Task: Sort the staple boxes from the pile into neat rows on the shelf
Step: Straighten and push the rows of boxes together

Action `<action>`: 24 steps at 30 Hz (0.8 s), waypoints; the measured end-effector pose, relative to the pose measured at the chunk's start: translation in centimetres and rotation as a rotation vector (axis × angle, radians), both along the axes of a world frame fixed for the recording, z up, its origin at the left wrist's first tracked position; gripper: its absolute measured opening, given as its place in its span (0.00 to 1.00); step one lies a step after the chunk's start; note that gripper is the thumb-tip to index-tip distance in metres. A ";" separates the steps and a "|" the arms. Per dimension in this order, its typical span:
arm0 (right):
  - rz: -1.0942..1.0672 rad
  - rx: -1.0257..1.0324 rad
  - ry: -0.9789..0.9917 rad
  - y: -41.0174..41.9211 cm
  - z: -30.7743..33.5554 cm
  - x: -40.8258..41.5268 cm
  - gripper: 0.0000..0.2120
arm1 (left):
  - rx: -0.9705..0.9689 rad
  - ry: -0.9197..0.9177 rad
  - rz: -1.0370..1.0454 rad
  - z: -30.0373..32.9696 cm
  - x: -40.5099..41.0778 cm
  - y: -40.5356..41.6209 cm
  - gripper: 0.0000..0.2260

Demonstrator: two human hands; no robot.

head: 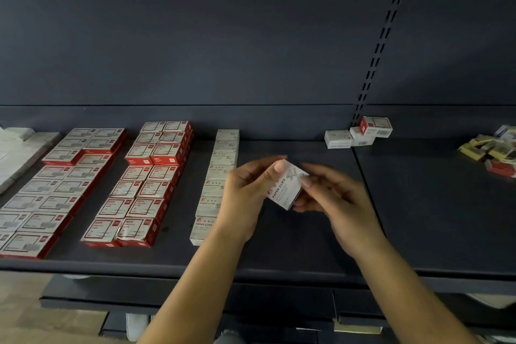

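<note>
A small white box (286, 186) printed "PAPER CLIPS" is held above the dark shelf (321, 232), tilted. My left hand (245, 195) grips its left side with the thumb on top. My right hand (335, 198) touches its right edge with the fingertips. Just left of my hands runs a single row of white boxes (220, 176) from front to back. A small pile of three boxes (358, 132), two white and one red-edged, sits at the back right of the shelf.
Two double rows of red-and-white boxes (142, 184) fill the shelf's left part, with more (53, 190) further left. White packs (16, 153) lie at the far left. On the neighbouring shelf at right lies a jumble of yellow and red boxes (491, 152).
</note>
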State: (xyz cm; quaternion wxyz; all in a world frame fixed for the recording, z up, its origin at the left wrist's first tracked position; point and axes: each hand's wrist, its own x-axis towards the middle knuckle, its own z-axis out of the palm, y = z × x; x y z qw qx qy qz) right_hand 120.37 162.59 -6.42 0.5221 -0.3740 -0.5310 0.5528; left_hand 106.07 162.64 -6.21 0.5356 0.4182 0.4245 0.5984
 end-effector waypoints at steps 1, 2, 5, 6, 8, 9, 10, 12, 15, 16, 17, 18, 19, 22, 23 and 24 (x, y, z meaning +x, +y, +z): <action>-0.032 -0.003 0.025 -0.2 -0.2 -0.1 0.14 | -0.008 -0.029 -0.014 0.0 0.0 -0.1 0.14; -0.064 -0.009 0.063 -0.3 -0.3 -0.3 0.14 | -0.018 -0.073 -0.030 0.1 0.0 -0.2 0.16; -0.146 -0.048 0.227 -0.9 -0.9 -1.0 0.11 | -0.043 -0.217 -0.038 0.0 0.1 -0.6 0.17; -0.165 -0.066 0.276 -1.0 -1.1 -1.2 0.10 | -0.046 -0.243 -0.030 0.0 0.1 -0.7 0.16; -0.179 -0.088 0.333 -1.2 -1.3 -1.6 0.11 | -0.050 -0.272 -0.005 -0.2 0.1 -0.9 0.14; -0.179 -0.096 0.349 -1.2 -1.4 -1.8 0.12 | -0.054 -0.282 0.012 -0.3 0.1 -1.0 0.14; -0.177 -0.104 0.363 -1.3 -1.5 -2.0 0.14 | -0.059 -0.294 0.028 -0.3 0.0 -1.1 0.13; -0.167 -0.115 0.383 -1.3 -1.8 -2.3 0.14 | -0.067 -0.310 0.055 -0.3 -0.1 -1.2 0.13; -0.124 -0.089 0.388 -1.2 -2.2 -2.6 0.12 | -0.078 -0.322 0.087 -0.4 -0.5 -1.3 0.13; -0.114 -0.076 0.379 -1.1 -2.3 -2.8 0.12 | -0.083 -0.326 0.101 -0.4 -0.7 -1.4 0.13; -0.114 -0.065 0.355 -1.0 -2.3 -2.9 0.11 | -0.090 -0.323 0.117 -0.5 -0.9 -1.3 0.13; -0.119 -0.050 0.308 -0.9 -2.5 -3.0 0.10 | -0.099 -0.318 0.132 -0.5 -1.1 -1.3 0.14; -0.125 -0.023 0.235 -0.7 -2.6 -3.1 0.11 | -0.111 -0.308 0.146 -0.6 -1.4 -1.3 0.14; -0.111 0.158 -0.127 0.0 -2.8 -2.8 0.22 | -0.167 -0.297 0.155 -0.9 -2.6 -1.3 0.14; -0.095 0.270 -0.302 0.3 -2.9 -2.6 0.26 | -0.184 -0.290 0.136 -1.1 -3.0 -1.3 0.14; -0.074 0.405 -0.480 0.6 -3.0 -2.4 0.29 | -0.198 -0.277 0.109 -1.1 -3.4 -1.4 0.15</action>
